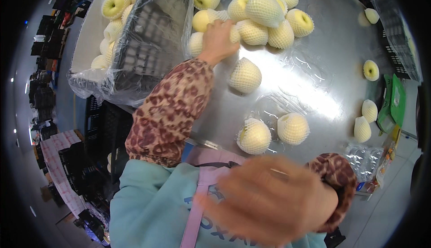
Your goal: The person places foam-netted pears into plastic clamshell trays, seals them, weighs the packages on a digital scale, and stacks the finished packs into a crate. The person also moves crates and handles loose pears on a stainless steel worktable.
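My left hand [220,39] reaches over the metal table and rests on pale yellow fruit in foam nets, at the near left of a pile [266,15]; its fingertips are partly hidden, so its hold is unclear. My right hand [269,197], blurred, is raised before my chest with its fingers partly spread; nothing shows in it, though its palm is hidden. One netted fruit [245,75] stands below the left hand. Two more, a left one [254,136] and a right one [293,128], sit in a clear plastic tray near the table's front edge.
A plastic-lined crate [84,35] of netted fruit stands at left. Clear trays [306,64] lie on the metal table [215,120]. At right are loose netted fruits [371,70], a green plastic object [392,103], stacked clear trays [363,160] and a black crate [394,45].
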{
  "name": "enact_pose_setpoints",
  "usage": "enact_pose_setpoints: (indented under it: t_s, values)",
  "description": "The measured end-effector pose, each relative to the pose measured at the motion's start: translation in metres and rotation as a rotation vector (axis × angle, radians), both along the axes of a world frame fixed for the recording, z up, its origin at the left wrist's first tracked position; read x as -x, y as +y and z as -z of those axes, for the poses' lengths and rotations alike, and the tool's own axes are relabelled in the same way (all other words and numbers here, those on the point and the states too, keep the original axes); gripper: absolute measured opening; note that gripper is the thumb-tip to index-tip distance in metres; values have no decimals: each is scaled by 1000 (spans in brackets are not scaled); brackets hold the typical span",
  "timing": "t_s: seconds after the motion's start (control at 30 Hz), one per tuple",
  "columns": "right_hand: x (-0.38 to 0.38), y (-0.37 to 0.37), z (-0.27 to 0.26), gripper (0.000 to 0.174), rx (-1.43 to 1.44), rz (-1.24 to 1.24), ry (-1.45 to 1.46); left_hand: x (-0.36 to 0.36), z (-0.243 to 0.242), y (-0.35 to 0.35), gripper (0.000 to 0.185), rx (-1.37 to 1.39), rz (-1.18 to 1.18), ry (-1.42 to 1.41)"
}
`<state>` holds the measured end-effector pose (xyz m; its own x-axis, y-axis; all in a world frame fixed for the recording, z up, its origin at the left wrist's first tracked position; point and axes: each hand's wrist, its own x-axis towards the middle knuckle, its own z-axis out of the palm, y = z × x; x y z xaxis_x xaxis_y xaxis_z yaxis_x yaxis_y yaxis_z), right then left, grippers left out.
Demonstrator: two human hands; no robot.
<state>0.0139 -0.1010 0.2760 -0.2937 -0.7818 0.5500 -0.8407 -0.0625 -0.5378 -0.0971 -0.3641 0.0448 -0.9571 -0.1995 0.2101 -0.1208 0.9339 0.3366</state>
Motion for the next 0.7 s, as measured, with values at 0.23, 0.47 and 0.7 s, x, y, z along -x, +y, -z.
enact_pose_setpoints:
  t_s: [0.23,0.47,0.7]
  values:
    - [40,24,77,78,-186,376,-296,-63,-83,24,63,-1405,-61,96]
    - [14,-12,135,120,171,410,-416,-142,-107,97,77,-2188,174,0]
    - [12,22,126,106,23,280,-185,-159,-127,78,76,-1696,382,-456]
